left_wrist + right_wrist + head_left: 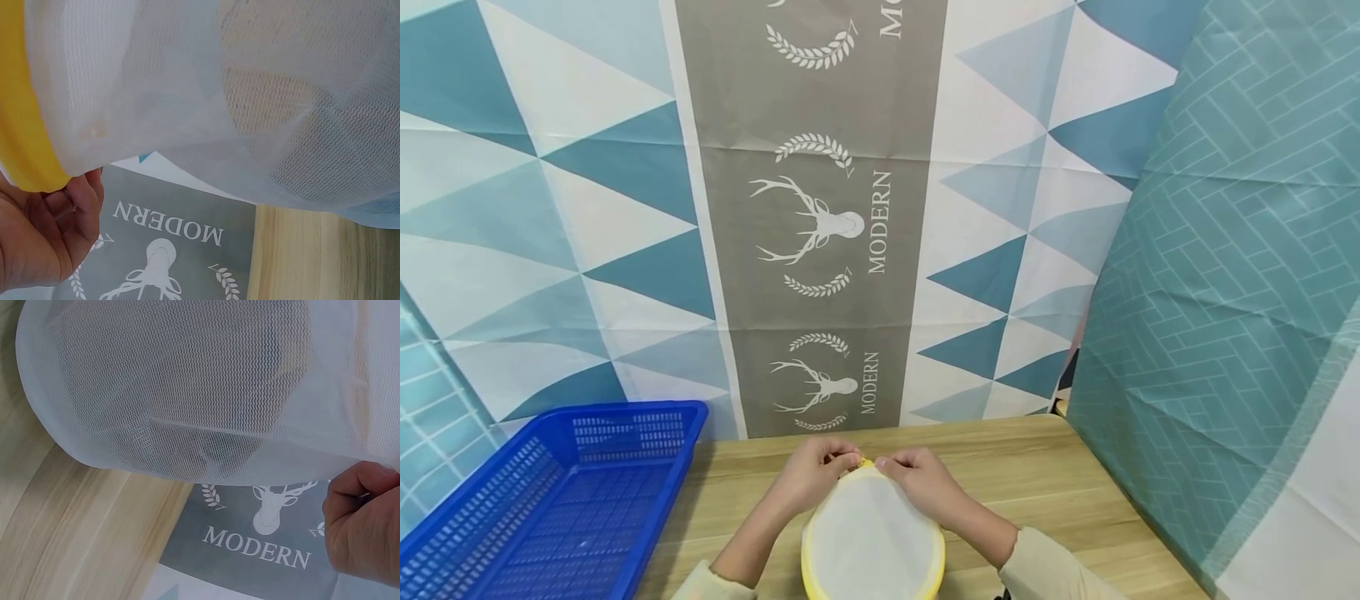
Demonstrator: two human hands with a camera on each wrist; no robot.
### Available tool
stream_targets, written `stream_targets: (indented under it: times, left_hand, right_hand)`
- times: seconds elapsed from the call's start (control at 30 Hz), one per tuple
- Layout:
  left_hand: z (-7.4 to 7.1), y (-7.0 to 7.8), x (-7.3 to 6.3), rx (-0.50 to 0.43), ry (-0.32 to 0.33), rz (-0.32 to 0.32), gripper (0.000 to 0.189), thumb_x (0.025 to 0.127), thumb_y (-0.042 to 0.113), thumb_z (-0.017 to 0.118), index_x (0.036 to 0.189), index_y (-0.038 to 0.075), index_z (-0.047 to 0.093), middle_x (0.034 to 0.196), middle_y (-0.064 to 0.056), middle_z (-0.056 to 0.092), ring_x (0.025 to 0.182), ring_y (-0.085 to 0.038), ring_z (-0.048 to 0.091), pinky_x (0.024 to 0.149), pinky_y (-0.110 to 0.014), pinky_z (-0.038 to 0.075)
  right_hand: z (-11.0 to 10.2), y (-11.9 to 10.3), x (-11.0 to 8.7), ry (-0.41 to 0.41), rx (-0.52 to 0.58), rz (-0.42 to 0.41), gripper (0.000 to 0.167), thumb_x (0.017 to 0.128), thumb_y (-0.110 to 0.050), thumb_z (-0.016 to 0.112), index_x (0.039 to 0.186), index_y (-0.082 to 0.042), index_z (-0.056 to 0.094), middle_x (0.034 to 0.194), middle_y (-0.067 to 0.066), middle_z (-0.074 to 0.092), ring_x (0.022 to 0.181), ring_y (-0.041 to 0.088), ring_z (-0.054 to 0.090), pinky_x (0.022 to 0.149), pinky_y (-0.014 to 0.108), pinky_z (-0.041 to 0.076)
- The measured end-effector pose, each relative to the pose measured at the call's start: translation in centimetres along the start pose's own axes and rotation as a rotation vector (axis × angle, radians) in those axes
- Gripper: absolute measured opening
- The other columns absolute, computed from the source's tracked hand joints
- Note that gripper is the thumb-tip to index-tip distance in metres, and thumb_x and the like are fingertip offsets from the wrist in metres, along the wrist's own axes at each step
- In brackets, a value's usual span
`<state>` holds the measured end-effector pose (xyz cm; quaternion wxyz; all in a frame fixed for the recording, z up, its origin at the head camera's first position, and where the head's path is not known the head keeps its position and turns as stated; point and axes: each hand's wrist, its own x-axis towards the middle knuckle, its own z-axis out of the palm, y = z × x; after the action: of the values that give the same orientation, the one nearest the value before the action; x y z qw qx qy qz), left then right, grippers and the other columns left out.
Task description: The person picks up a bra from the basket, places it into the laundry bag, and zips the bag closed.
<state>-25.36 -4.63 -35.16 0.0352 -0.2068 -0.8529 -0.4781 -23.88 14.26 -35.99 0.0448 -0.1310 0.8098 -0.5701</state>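
A white mesh laundry bag (872, 537) with a yellow-trimmed round end stands at the front of the table, that end tilted up toward me. My left hand (820, 473) pinches the far edge of the yellow trim (31, 119), beside a small yellow piece at the top. Close by on the right, my right hand (925, 485) grips the same far edge between thumb and curled fingers. The right wrist view has the mesh side (187, 381) hanging below the rim, with the fingers at its edge. The thumb and fingers of both hands nearly meet at the yellow piece.
A blue plastic basket (658, 500) with slotted walls stands at the left. The wooden table (1022, 467) reaches back to a patterned cloth (820, 292) behind it. A teal cloth (1210, 333) hangs along the right side.
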Motion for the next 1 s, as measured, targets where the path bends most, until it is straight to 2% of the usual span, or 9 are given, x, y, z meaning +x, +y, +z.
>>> stream_targets:
  times: [0.07,0.3,0.5,0.73,1.0]
  left_hand:
    - [0.05,0.01,0.00,0.006,0.009,0.004,0.012,0.089,0.016,0.062,0.088,0.008,0.071,0.082,-0.003,0.068,0.068,-0.012,0.055,0.057,-0.022,0.045]
    - [0.18,-0.07,0.11,0.007,0.015,0.018,0.011,0.089,0.013,0.062,0.087,0.007,0.071,0.082,-0.004,0.069,0.068,-0.011,0.055,0.058,-0.022,0.045]
    - [0.04,-0.01,0.15,0.016,-0.009,0.008,0.011,0.089,0.013,0.061,0.089,0.007,0.071,0.082,-0.004,0.068,0.068,-0.011,0.053,0.058,-0.022,0.044]
    - [-0.35,0.32,0.02,0.057,-0.030,-0.002,0.012,0.090,0.013,0.060,0.088,0.008,0.070,0.080,-0.001,0.066,0.069,-0.011,0.053,0.059,-0.024,0.044]
    - [-0.28,0.83,-0.11,0.214,-0.011,0.053,0.010,0.089,0.014,0.061,0.086,0.011,0.070,0.077,0.003,0.065,0.071,-0.009,0.054,0.063,-0.025,0.044]
  right_hand:
    - [-0.01,0.00,0.03,-0.002,0.005,0.005,0.033,0.095,-0.027,0.054,0.091,0.001,0.070,0.069,0.000,0.061,0.054,0.007,0.056,0.049,0.025,0.049]
    - [-0.08,-0.18,0.24,-0.033,-0.017,-0.024,0.032,0.095,-0.028,0.052,0.101,0.000,0.067,0.089,0.005,0.066,0.068,0.007,0.057,0.059,0.025,0.049]
    - [-0.05,-0.44,0.32,-0.070,-0.068,-0.012,0.036,0.095,-0.035,0.053,0.095,-0.004,0.069,0.082,0.001,0.064,0.064,0.008,0.056,0.054,0.024,0.048]
    - [0.10,-0.23,0.26,-0.013,-0.080,-0.021,0.035,0.095,-0.032,0.054,0.086,-0.001,0.067,0.069,-0.002,0.058,0.056,0.007,0.053,0.049,0.023,0.046]
    - [0.22,0.05,0.28,0.015,-0.061,-0.024,0.032,0.095,-0.030,0.055,0.087,-0.001,0.068,0.072,-0.001,0.060,0.057,0.007,0.055,0.051,0.025,0.048]
